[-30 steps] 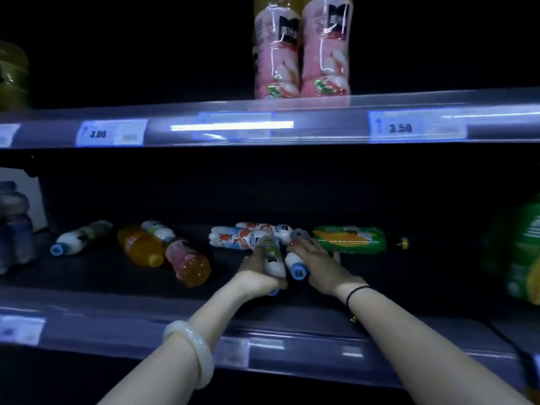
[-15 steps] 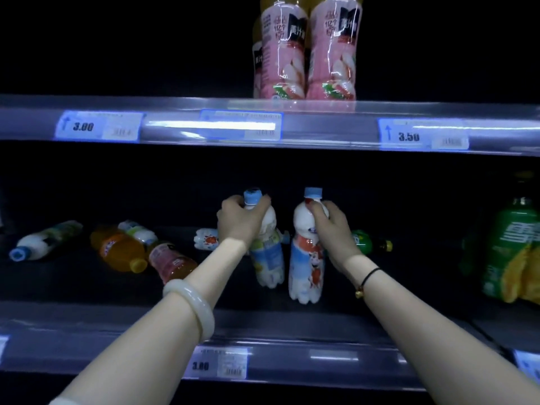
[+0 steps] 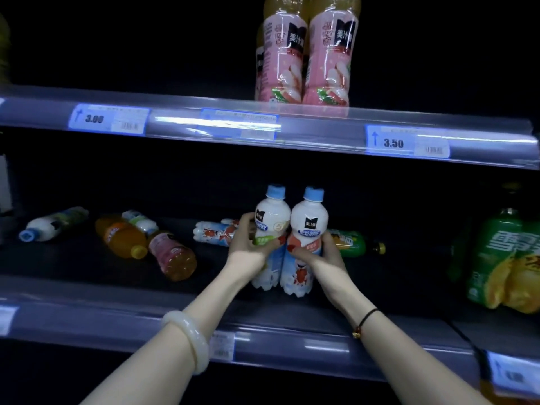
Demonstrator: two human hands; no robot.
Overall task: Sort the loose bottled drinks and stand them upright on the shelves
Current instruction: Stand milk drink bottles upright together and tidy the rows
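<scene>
A dark shop shelving unit fills the view, and the lower shelf (image 3: 87, 314) runs across the front with a pale price rail. Over that rail come two bare forearms, the left with a white bangle (image 3: 187, 340), the right with a black cord (image 3: 366, 318). The left hand (image 3: 248, 249) has its fingers curled round the waist of the left white bottle (image 3: 271, 217); the right hand (image 3: 324, 258) wraps its fingers round the right white bottle (image 3: 309, 220). Both blue-capped bottles are upright at the middle of the lower shelf, touching side by side. Behind them lie a crab-print bottle (image 3: 213, 233) and a green bottle (image 3: 350, 244). Further left lie an orange bottle (image 3: 122, 238), a pink-labelled bottle (image 3: 172, 255) and a white bottle (image 3: 52, 223). Large green bottles (image 3: 502, 258) stand at the right. On the upper shelf (image 3: 321, 133) stand pink bottles (image 3: 280, 59).
</scene>
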